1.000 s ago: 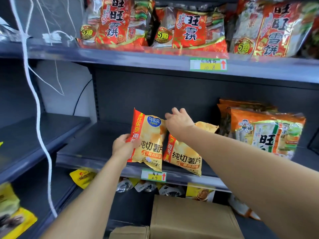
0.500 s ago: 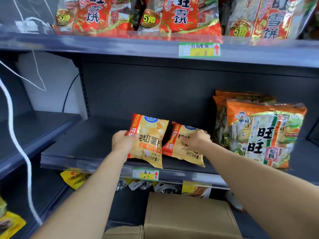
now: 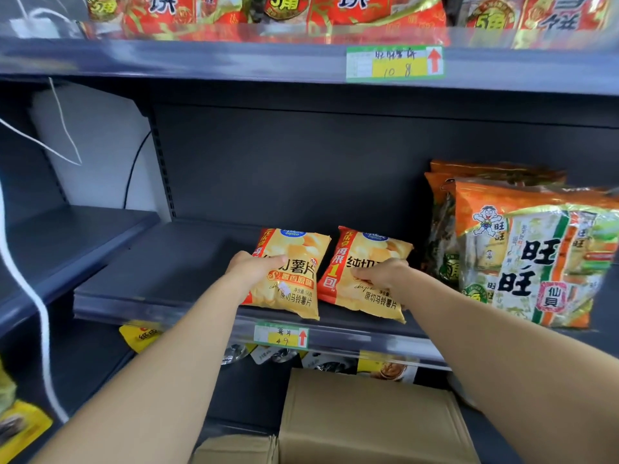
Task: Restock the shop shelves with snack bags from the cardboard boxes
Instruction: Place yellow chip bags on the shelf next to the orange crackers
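We have two yellow chip bags side by side at the front edge of the middle shelf [image 3: 160, 283], just above the price tag [image 3: 280, 335]. Our left hand [image 3: 254, 266] grips the left bag [image 3: 294, 279] by its left side, thumb laid across the front, the other fingers hidden behind it. Our right hand [image 3: 378, 274] holds the right bag [image 3: 368, 296], fingers curled on its front near the right edge. Both bags tilt a little leftward, bottoms at the shelf lip; we cannot tell whether they touch each other. Cracker bags [image 3: 536, 256] stand upright at the shelf's right end, near the right bag. Red bags [image 3: 368, 15] line the shelf above. A cardboard box [image 3: 365, 420] sits below, under our arms, and a white cord [image 3: 33, 296] hangs at the left.
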{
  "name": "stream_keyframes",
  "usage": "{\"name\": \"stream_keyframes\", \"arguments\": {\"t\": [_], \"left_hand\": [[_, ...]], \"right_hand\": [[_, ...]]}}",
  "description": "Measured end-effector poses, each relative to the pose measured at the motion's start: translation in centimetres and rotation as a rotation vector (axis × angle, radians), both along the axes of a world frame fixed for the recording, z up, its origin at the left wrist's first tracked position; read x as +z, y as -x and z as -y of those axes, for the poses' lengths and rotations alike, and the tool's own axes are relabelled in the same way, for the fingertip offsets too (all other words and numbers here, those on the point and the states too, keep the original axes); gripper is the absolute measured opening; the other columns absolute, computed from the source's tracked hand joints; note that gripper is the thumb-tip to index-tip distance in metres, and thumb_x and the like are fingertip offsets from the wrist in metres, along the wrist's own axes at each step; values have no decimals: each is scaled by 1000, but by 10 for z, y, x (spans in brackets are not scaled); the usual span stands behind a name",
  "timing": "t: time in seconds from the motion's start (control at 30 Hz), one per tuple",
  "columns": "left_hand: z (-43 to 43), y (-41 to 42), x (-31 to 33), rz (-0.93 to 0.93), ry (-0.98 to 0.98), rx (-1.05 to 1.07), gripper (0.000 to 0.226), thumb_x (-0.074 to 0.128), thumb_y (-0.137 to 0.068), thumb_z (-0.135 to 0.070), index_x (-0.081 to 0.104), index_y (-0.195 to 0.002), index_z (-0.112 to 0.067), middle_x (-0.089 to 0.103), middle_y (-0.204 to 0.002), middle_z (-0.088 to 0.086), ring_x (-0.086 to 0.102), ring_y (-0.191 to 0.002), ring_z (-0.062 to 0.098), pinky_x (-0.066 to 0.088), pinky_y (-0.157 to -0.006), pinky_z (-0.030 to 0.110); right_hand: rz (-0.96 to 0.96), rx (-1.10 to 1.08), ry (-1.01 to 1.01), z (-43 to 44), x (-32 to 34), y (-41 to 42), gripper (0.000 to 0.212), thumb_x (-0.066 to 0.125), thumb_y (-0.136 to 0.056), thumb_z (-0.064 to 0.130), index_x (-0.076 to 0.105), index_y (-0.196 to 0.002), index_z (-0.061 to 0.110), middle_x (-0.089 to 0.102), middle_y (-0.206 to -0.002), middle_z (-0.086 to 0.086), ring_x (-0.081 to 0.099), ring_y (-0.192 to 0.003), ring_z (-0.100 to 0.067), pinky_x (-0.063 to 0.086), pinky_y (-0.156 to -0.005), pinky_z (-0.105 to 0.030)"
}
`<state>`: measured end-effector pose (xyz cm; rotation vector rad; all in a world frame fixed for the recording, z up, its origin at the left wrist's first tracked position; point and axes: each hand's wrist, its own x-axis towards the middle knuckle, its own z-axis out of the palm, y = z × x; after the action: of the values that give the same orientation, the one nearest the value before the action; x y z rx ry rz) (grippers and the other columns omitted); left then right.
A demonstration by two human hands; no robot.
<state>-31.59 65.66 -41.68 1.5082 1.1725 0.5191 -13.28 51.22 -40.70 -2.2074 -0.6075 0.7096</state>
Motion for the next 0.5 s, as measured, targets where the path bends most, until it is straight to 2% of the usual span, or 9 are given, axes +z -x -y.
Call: {"name": "stream_keyframes", "arguments": {"t": [0.07,0.13,0.2,0.3,0.5], "left_hand": [[-2,-2,3,0,9,-22,39,80,-73,-35,59,-95,-10,70,-92,9,70,-82,25,57,-75,38],[-2,-3,5,2,9,-33,32,79,-75,-30,53,-84,-13,68,-88,8,69,-81,25,57,-77,39],[-1,-4,6,8,12,-42,34,80,-75,-28,53,-87,-11,68,-88,8,68,-79,24,58,-74,39],[-4,-6,8,-8,-2,-54,41,80,-75,-26,50,-98,-9,67,-92,9,68,-77,23,56,-64,34],[-8,-9,5,-20,-14,-116,49,78,-76,-32,49,-107,-8,67,-100,9,69,-88,25,56,-84,41]], "right_hand": [[1,-39,-5,-2,2,2,71,73,-81,29,40,-138,0,46,-139,-18,47,-127,-33,42,-99,-36],[-45,-75,-24,-5,1,2,79,67,-87,33,23,-145,1,34,-148,-17,37,-135,-33,35,-108,-38],[-79,-108,-14,-6,1,5,84,60,-91,38,11,-148,2,29,-151,-14,32,-138,-29,30,-113,-36],[-22,-138,-13,-7,-4,2,96,69,-84,38,8,-148,0,33,-148,-13,36,-136,-26,35,-111,-35],[18,-159,-57,-2,-12,5,101,70,-83,39,5,-149,1,34,-148,-14,39,-134,-28,39,-108,-38]]}}
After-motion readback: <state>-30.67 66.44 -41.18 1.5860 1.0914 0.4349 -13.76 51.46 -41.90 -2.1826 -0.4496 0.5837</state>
